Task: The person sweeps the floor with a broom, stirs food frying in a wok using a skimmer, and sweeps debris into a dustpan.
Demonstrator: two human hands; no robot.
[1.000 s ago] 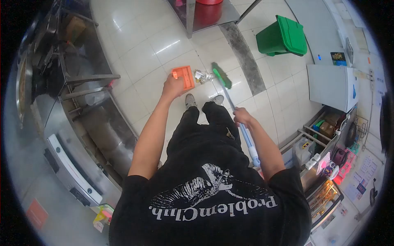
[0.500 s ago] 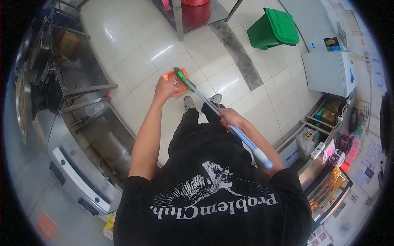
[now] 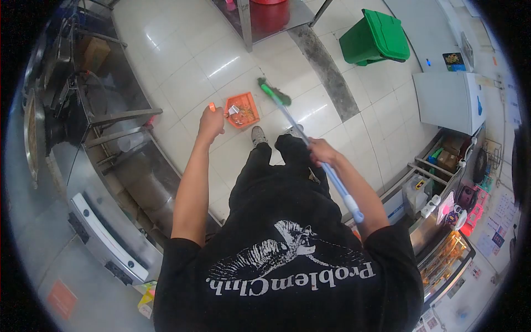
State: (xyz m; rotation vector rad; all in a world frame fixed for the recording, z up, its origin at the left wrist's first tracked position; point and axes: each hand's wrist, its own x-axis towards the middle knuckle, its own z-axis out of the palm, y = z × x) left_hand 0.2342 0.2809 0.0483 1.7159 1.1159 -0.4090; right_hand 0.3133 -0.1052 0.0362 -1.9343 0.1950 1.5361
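Note:
My left hand [image 3: 211, 125] is closed round the handle of an orange dustpan [image 3: 254, 117], and the handle's tip pokes out above my fist. Bits of litter, including a whitish scrap, lie inside the pan. My right hand [image 3: 322, 151] grips the light blue pole of a broom [image 3: 340, 188], whose upper end runs back along my right forearm. The broom's green bristle head [image 3: 284, 98] is over the floor tiles, to the right of the dustpan and apart from it.
A green bin [image 3: 371, 41] stands at the upper right, near a white cabinet [image 3: 445, 99]. Ahead is a metal rack [image 3: 290, 34] holding a red bucket [image 3: 269, 15]. Steel counters [image 3: 110, 182] line the left. My shoes [image 3: 258, 135] are just below the dustpan.
The broom head has moved right, away from over the dustpan. My left hand has shifted slightly left and down, and the pan's inside now shows fully.

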